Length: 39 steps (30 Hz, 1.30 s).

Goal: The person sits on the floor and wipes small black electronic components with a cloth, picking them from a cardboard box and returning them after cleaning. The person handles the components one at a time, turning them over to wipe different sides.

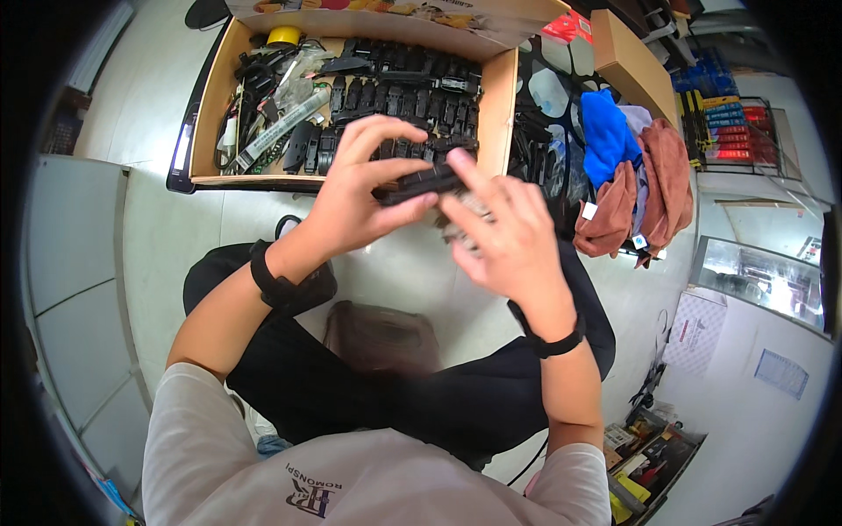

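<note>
My left hand is closed around one end of a small black oblong device, with the thumb below and the fingers above. At the device's other end is my right hand, its fingers bent and partly blurred by motion. A mottled grey-beige piece, perhaps a cloth, sits under the right fingers; its kind cannot be made out. Both hands are raised in front of a cardboard box. In the box lie rows of similar black devices.
The box also holds cables, clear plastic bags and a yellow tape roll. Brown cloths and a blue cloth lie to its right. A dark translucent bin stands on the floor between my legs. Pale cabinets line the left.
</note>
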{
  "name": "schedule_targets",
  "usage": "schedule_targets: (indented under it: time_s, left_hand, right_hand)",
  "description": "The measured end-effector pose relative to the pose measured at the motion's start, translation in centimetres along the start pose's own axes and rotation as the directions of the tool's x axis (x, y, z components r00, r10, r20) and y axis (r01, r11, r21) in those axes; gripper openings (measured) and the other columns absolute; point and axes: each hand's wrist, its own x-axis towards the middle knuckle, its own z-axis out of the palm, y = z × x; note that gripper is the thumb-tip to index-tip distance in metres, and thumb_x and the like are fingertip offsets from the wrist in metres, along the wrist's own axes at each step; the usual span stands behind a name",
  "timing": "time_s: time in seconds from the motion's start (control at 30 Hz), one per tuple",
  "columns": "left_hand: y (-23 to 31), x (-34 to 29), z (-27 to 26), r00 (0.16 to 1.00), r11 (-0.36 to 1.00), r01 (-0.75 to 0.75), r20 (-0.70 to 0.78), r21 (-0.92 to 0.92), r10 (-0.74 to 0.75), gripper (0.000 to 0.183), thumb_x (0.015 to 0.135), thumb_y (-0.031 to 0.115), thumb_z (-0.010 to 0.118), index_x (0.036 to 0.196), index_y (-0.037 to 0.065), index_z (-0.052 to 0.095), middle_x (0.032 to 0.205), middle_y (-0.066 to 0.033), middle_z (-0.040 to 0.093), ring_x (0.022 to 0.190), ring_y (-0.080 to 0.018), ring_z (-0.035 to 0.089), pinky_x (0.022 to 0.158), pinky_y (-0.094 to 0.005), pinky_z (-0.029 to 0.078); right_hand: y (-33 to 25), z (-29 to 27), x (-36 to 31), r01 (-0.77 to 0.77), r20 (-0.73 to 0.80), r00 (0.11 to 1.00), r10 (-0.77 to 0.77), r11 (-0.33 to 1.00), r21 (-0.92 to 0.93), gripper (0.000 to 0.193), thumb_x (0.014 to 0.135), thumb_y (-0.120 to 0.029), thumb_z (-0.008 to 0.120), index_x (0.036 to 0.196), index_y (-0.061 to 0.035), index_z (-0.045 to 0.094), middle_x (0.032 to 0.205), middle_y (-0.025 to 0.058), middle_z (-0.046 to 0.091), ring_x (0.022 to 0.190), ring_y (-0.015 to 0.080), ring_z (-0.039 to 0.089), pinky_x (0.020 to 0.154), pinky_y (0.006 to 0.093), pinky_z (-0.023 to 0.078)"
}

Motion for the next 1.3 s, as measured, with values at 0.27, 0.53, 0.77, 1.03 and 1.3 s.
schedule_targets:
  time_s: [0.27, 0.53, 0.77, 1.03, 1.3]
  left_hand:
    - [0.0, 0.6, 0.5, 0.991, 0.97, -0.128, -0.017, 0.208, 0.134, 0.041, 0.067, 0.017, 0.096, 0.107, 0.012, 0.087, 0.134, -0.0051, 0.074, 0.137, -0.0364, 0.06, 0.123, -0.0584, 0.046]
    - [0.5, 0.2, 0.0, 0.984, 0.962, -0.176, -0.004, 0.209, 0.181, 0.04, 0.067, 0.017, 0.097, 0.105, 0.013, 0.086, 0.136, -0.002, 0.073, 0.141, -0.0333, 0.058, 0.128, -0.061, 0.042]
    - [-0.1, 0.3, 0.0, 0.988, 0.97, -0.138, 0.095, 0.198, 0.121, 0.028, 0.068, 0.02, 0.092, 0.094, 0.012, 0.084, 0.14, -0.0014, 0.072, 0.144, -0.0347, 0.055, 0.132, -0.0672, 0.031]
    - [0.0, -0.5, 0.1, 0.978, 0.973, -0.195, 0.098, 0.123, 0.184, 0.042, 0.054, 0.009, 0.094, 0.095, 0.017, 0.086, 0.147, 0.0, 0.068, 0.153, -0.0365, 0.047, 0.136, -0.0737, 0.022]
    - [-0.4, -0.3, 0.2, 0.977, 0.953, -0.206, 0.11, 0.223, 0.185, 0.037, 0.063, 0.016, 0.092, 0.1, 0.014, 0.086, 0.146, -0.0014, 0.07, 0.152, -0.0358, 0.048, 0.135, -0.0718, 0.025]
  right_hand:
    - [0.1, -0.8, 0.3, -0.12, -0.178, 0.976, 0.13, 0.991, 0.066, 0.061, 0.072, -0.015, 0.091, 0.132, -0.0165, 0.08, 0.141, 0.0079, 0.074, 0.116, 0.0356, 0.069, 0.1, 0.0457, 0.058]
    - [0.8, 0.5, 0.2, -0.1, -0.164, 0.98, 0.109, 0.993, 0.063, 0.051, 0.071, -0.012, 0.088, 0.121, -0.0138, 0.08, 0.131, 0.0031, 0.075, 0.115, 0.0369, 0.067, 0.098, 0.0477, 0.057]
    - [-2.2, -1.0, 0.8, 0.092, -0.193, 0.981, -0.031, 0.945, 0.315, 0.066, 0.066, -0.014, 0.091, 0.132, -0.016, 0.08, 0.147, 0.0131, 0.07, 0.116, 0.037, 0.07, 0.105, 0.0483, 0.058]
    - [-1.6, -0.2, 0.7, -0.149, -0.02, 0.986, 0.168, 0.918, 0.368, 0.057, 0.069, -0.011, 0.091, 0.125, -0.0155, 0.076, 0.133, 0.0133, 0.069, 0.116, 0.0393, 0.069, 0.101, 0.0482, 0.06]
    - [-2.2, -0.9, 1.0, -0.102, -0.194, 0.968, 0.159, 0.956, 0.274, 0.05, 0.067, -0.011, 0.092, 0.115, -0.0143, 0.081, 0.127, 0.0182, 0.071, 0.11, 0.0405, 0.071, 0.095, 0.0484, 0.061]
